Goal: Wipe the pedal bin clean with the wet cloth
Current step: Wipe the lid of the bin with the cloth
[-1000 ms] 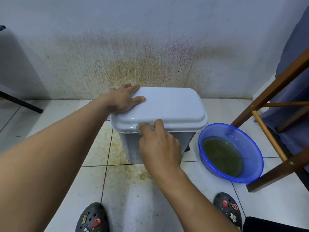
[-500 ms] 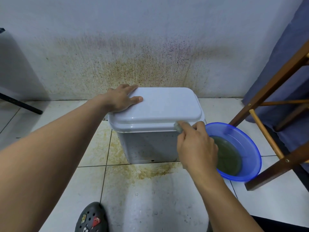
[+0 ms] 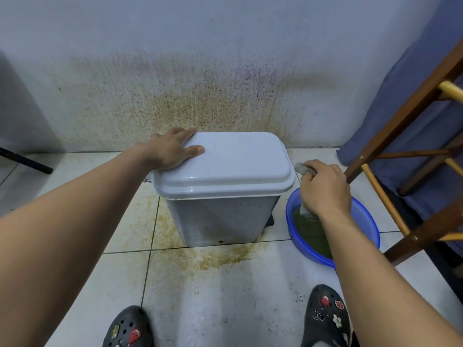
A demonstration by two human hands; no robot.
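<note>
Basin (image 3: 368, 221) right of pedal bin (image 3: 220, 216), wall (image 3: 225, 71) behind

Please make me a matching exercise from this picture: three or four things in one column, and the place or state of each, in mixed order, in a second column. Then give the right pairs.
1. left hand
2. right hand
3. blue basin
4. pedal bin

A. holds greenish water
B. stands on stained floor tiles
C. rests flat on the lid
D. grips the cloth

Pairs: 1-C, 2-D, 3-A, 4-B
</note>
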